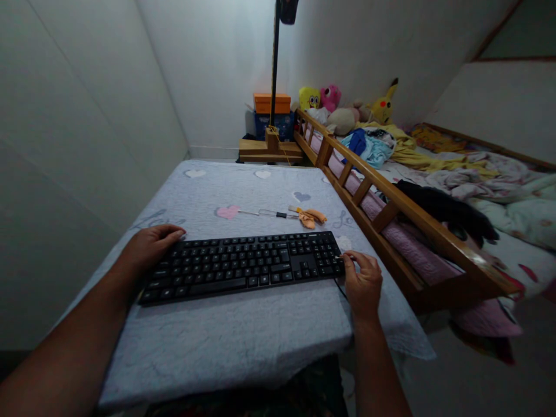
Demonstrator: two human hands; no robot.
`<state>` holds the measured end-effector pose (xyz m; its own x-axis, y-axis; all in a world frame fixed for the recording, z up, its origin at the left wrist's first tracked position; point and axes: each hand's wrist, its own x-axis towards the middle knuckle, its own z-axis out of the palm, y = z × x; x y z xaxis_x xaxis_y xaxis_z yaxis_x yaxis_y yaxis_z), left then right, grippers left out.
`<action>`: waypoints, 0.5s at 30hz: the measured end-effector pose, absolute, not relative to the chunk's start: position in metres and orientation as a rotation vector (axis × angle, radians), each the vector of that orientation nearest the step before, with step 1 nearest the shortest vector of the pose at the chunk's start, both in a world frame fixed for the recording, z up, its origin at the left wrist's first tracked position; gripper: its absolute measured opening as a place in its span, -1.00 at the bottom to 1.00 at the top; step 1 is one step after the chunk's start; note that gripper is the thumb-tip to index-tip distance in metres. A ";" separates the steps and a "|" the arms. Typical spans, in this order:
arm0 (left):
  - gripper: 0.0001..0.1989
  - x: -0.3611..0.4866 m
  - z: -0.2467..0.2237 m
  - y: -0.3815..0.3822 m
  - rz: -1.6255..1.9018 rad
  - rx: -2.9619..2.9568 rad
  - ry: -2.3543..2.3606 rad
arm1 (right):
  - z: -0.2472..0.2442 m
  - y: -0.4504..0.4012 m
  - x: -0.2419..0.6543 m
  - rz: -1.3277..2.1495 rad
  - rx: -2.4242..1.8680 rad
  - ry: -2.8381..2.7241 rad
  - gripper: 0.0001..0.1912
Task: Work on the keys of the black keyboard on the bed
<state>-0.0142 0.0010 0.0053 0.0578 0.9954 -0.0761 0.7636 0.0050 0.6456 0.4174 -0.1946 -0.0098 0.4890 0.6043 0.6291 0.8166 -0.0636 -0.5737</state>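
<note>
A black keyboard (234,263) lies slightly slanted on a table with a pale blue cloth (243,341). My left hand (152,249) is at its upper left corner, thumb and fingers pressed together; what they hold, if anything, is too small to name. At the number keys on the right end, my right hand (362,278) pinches a small, thin, whitish item (343,256) over the keys. Beyond the keyboard lie an orange cloth-like item (309,218), a small brush-like piece (295,208) and a thin metal tool with a dark middle (281,215).
A wooden bed rail (377,179) runs along the table's right side, with clothes and plush toys on the bed behind it. Past the far edge stand a wooden stand with a dark pole (274,69) and an orange box (272,103). A cable leaves the keyboard's right end.
</note>
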 end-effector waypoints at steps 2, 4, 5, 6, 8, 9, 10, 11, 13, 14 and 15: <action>-0.50 -0.015 0.004 0.002 0.567 1.820 1.763 | -0.009 -0.195 0.417 -0.283 -1.775 -1.196 -0.76; -0.50 -0.016 0.003 0.003 0.571 1.822 1.767 | -0.008 -0.195 0.417 -0.290 -1.786 -1.195 -0.76; -0.50 -0.016 0.003 0.004 0.563 1.819 1.765 | -0.008 -0.195 0.417 -0.293 -1.789 -1.194 -0.76; -0.50 -0.015 0.003 0.003 0.567 1.817 1.762 | -0.008 -0.196 0.417 -0.296 -1.791 -1.194 -0.76; -0.51 -0.014 0.004 0.002 0.570 1.800 1.757 | -0.009 -0.196 0.417 -0.298 -1.796 -1.192 -0.76; -0.51 -0.014 0.005 0.002 0.575 1.789 1.757 | -0.009 -0.196 0.417 -0.297 -1.799 -1.192 -0.76; -0.51 -0.014 0.005 0.001 0.578 1.780 1.758 | -0.009 -0.197 0.417 -0.296 -1.801 -1.192 -0.76; -0.51 -0.013 0.005 0.001 0.576 1.772 1.757 | -0.009 -0.197 0.417 -0.296 -1.803 -1.191 -0.76; -0.52 -0.013 0.005 0.000 0.588 1.786 1.760 | -0.009 -0.197 0.417 -0.292 -1.799 -1.187 -0.76; -0.52 -0.013 0.005 0.000 0.594 1.784 1.757 | -0.009 -0.196 0.416 -0.289 -1.794 -1.184 -0.76; -0.51 -0.013 0.004 0.000 0.600 1.778 1.757 | -0.009 -0.196 0.417 -0.283 -1.787 -1.183 -0.76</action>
